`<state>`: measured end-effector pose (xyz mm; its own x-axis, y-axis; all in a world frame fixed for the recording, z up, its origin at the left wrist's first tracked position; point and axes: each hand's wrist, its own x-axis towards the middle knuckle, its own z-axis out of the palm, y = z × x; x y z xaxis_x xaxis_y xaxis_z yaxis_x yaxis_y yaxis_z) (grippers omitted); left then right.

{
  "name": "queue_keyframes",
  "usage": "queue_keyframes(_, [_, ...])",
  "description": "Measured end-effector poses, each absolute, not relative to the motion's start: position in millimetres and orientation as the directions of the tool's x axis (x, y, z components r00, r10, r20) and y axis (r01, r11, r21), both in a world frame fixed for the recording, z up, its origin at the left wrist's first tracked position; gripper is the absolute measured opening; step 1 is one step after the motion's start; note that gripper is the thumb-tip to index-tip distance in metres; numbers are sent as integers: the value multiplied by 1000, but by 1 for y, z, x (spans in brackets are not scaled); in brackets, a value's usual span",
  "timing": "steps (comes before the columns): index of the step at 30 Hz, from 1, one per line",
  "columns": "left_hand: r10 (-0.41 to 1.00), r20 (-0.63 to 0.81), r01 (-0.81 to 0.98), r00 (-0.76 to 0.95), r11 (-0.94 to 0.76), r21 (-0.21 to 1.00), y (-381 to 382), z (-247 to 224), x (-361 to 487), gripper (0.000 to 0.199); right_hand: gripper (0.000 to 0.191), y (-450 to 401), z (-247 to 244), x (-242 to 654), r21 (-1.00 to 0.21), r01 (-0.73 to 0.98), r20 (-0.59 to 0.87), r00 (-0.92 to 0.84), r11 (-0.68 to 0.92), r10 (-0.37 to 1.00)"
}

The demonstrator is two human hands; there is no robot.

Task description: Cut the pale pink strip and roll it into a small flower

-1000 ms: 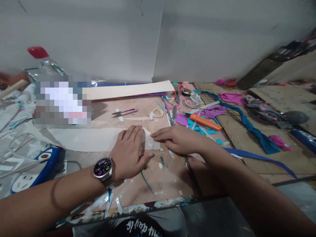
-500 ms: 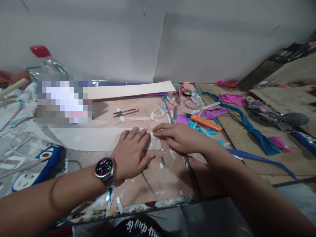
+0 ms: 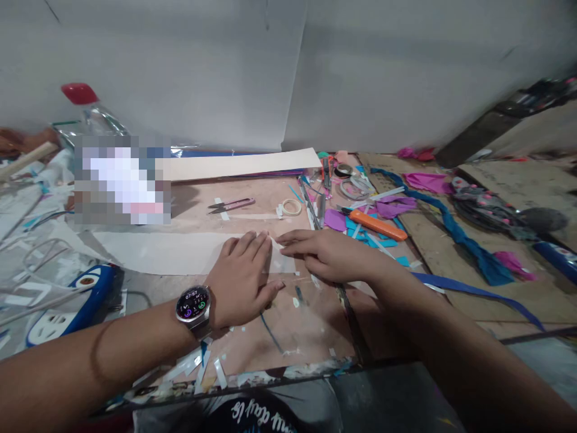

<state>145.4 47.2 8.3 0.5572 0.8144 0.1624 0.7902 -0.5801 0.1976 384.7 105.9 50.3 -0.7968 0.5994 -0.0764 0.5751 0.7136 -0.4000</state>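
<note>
A long white paper strip (image 3: 171, 252) lies across the work board, its left end curling up a little. My left hand (image 3: 243, 279), with a watch on the wrist, rests flat on the strip's right part, fingers stretched out and thumb apart. Just to the right, my right hand (image 3: 329, 255) has its fingers extended, with the fingertips touching the strip near its right end. What lies under those fingertips is hidden. Behind the hands are small thread snips (image 3: 232, 205) and a roll of tape (image 3: 291, 207).
A second pale strip (image 3: 243, 163) lies at the back near the wall. An orange utility knife (image 3: 377, 225) sits among coloured scraps at right, beside a twisted blue strip (image 3: 446, 222). At left are a blue-and-white power strip (image 3: 72, 307) and a clear bottle with a red cap (image 3: 80, 93).
My right fingertips have shifted slightly on the strip's end, and a small white edge beneath them shows less. The left hand stays in place. The view has moved slightly.
</note>
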Motion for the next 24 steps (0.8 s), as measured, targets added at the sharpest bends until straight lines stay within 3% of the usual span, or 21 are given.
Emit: queue_keyframes(24, [816,175,788,551,-578,213,49,9,145,76,55,105,50,379,-415,574,-74,-795,706,602])
